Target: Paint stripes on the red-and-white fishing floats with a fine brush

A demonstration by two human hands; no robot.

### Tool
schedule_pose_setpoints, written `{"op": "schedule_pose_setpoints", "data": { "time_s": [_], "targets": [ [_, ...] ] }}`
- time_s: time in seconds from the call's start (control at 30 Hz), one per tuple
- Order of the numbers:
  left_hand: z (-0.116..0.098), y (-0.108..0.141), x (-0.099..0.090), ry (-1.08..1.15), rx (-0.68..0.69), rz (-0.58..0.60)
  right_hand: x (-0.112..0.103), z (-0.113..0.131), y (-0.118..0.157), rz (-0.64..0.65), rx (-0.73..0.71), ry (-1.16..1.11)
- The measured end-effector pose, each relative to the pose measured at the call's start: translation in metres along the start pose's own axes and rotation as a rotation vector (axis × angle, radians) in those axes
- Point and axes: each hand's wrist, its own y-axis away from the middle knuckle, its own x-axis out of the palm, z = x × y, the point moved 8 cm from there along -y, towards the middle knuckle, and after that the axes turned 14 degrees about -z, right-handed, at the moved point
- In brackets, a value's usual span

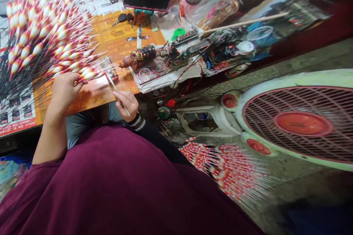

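Now, left fingers [74, 77] around a red-white float [88, 73], right fingers [121, 97] around a slim stick [111, 81].

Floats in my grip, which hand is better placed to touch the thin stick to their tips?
Probably your right hand: it holds the thin stick, whose upper end sits near the tips of the floats. Your left hand is occupied gripping those floats.
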Motion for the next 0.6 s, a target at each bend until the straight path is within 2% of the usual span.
{"op": "schedule_pose_setpoints", "data": {
  "time_s": [0.17,0.33,0.6],
  "targets": [
    [0.0017,0.0005,0.0019,-0.026,-0.003,0.014,-0.0001,0.0007,-0.0005,0.005,0.006,-0.028],
    [0.0026,0.0006,0.0022,-0.048,-0.016,0.023,-0.0025,0.0040,-0.0023,-0.044,-0.026,-0.046],
    [0.0013,0.0012,0.0018,-0.049,-0.033,0.030,0.0015,-0.0037,0.0032,-0.012,0.005,-0.016]
  ]
}}
